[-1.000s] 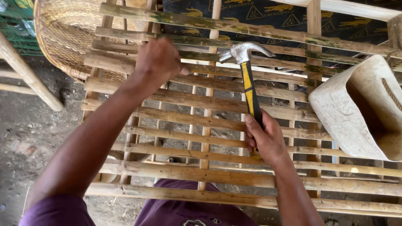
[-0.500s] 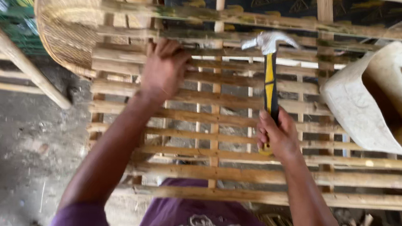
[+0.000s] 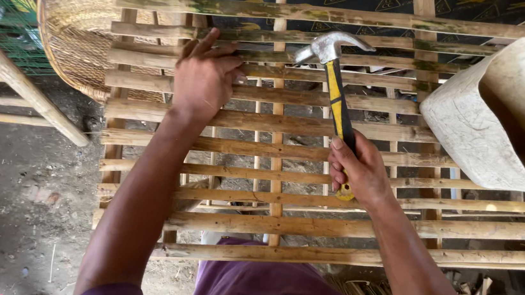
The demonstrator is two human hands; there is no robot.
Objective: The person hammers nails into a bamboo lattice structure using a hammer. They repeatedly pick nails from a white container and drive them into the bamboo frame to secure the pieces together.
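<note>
A frame of bamboo slats (image 3: 265,122) lies across my lap, its horizontal strips nailed over vertical ones. My left hand (image 3: 205,74) presses flat on the upper slats, fingers spread toward the far edge. My right hand (image 3: 356,169) grips the yellow and black handle of a claw hammer (image 3: 336,84). The steel hammer head sits raised over the upper slats, just right of my left hand.
A woven cane basket (image 3: 76,20) stands at the upper left behind the frame. A pale, worn container (image 3: 502,119) rests on the slats at the right. A thick bamboo pole (image 3: 19,79) slants at left over the dirt floor. Loose sticks lie at the lower right.
The hammer head has shifted slightly left and sits lower against the slats. My left hand has stayed pressed on the upper strips.
</note>
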